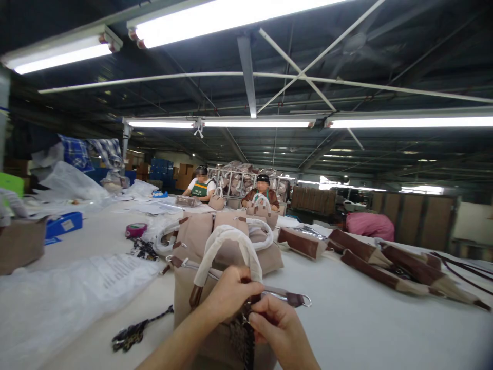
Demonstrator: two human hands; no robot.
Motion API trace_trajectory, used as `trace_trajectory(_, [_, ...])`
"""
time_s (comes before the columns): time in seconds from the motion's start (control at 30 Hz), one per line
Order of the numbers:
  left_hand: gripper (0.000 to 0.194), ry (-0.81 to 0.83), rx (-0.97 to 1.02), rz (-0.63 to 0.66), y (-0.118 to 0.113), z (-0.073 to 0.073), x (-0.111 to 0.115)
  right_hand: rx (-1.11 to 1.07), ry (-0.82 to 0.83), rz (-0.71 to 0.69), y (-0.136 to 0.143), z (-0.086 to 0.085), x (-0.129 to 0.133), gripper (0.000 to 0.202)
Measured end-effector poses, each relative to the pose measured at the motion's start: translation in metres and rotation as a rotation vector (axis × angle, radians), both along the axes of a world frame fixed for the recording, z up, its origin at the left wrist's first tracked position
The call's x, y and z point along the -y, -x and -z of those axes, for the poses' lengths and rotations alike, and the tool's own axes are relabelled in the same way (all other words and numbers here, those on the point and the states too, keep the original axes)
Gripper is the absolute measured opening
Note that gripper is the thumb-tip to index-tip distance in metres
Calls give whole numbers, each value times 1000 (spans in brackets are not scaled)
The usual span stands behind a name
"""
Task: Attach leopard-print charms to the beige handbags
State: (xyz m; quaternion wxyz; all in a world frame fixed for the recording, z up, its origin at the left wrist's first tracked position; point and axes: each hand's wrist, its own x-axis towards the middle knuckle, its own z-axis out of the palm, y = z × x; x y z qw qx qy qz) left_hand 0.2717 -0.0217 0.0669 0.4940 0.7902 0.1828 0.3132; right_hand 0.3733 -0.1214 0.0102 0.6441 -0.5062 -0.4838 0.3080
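A beige handbag (pixel 185 293) stands upright in front of me, its handles (pixel 231 236) wrapped in white covering. My left hand (pixel 233 290) is closed around the lower end of the near handle, by its brown tab. Just to the right, my right hand (pixel 275 318) pinches the metal clasp at the top of a dark braided bag charm (pixel 248 341), which hangs against the bag's front. My fingers partly hide the clasp and the spot where it meets the bag. A similar dark charm (pixel 133 334) lies on the table to the left.
More beige bags (pixel 196 228) stand right behind. Plastic film (pixel 84 293), a tape roll (pixel 136 229) and a blue dispenser (pixel 63 226) are on the left. Flat brown-and-beige bags (pixel 385 264) lie on the right. Two people (pixel 202 187) sit across the table.
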Motion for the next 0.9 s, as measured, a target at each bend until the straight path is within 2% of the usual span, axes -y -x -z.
trace_trajectory(0.2, [15, 51, 34, -87, -1, 4, 7, -100, 42, 120, 12, -4, -1, 25])
trace_trajectory(0.37, [12, 69, 101, -26, 2, 7, 11, -144, 35, 193, 13, -3, -1, 35])
trace_trajectory(0.53, [15, 151, 167, 37, 2, 9, 12, -156, -51, 275, 1, 4, -1, 40])
trace_trajectory(0.67, [16, 155, 197, -15, -3, 12, 10, -108, -84, 357, -3, 10, -4, 39])
trace_trajectory(0.8, [12, 139, 207, -36, -6, 15, 9, -47, 19, 411, -4, 15, -8, 36])
trace_trajectory(0.9, [11, 128, 218, -31, -5, 14, 11, 181, 73, 461, -7, 15, -6, 28])
